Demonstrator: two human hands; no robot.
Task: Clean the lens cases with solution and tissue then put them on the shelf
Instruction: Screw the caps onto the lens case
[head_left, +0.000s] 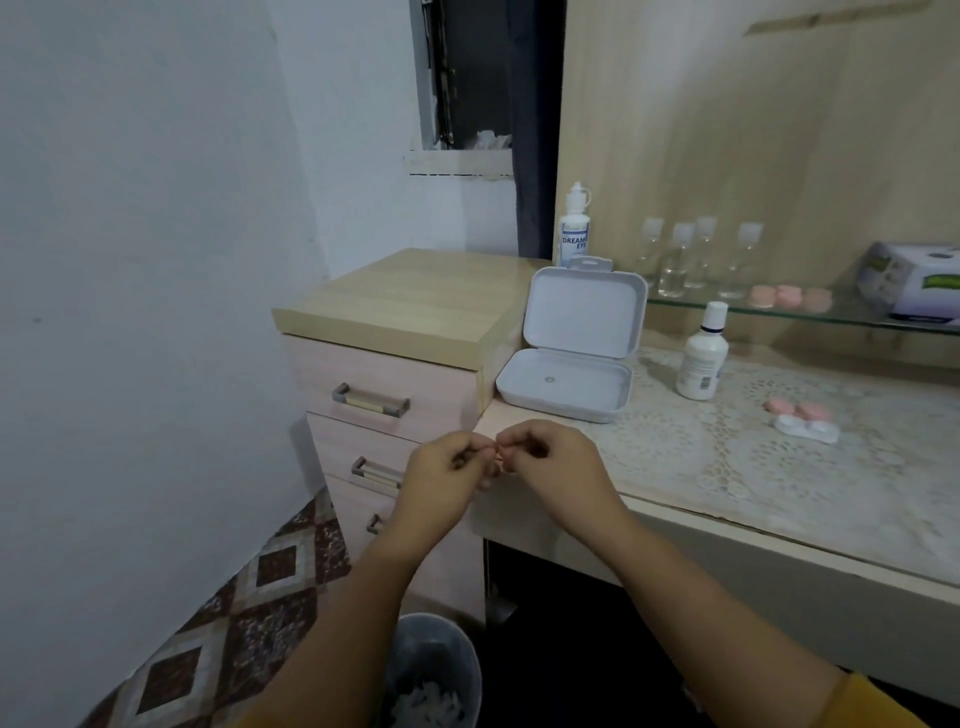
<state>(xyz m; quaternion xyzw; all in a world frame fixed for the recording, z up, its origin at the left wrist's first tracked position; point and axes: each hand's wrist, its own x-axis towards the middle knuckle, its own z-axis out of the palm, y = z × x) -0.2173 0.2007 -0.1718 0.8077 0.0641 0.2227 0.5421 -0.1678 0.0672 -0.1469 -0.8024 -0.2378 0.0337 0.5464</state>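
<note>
My left hand (447, 475) and my right hand (553, 462) meet in front of the table's left corner, fingers curled. Between their fingertips they pinch a small pink piece (500, 457), mostly hidden, likely part of a lens case. A white lens case with pink caps (802, 418) lies on the lace cloth at the right. Several pink lens cases (789, 297) sit on the glass shelf (852, 318). A white solution bottle (702, 356) stands on the table, and a second solution bottle with a blue label (575, 228) stands behind the open white box (569, 345). A tissue box (914, 278) rests on the shelf at far right.
Several small clear bottles (696, 257) stand on the glass shelf. A drawer unit (395, 364) stands left of the table. A grey waste bin (428, 670) with crumpled tissue sits on the floor below my arms. A white wall closes the left side.
</note>
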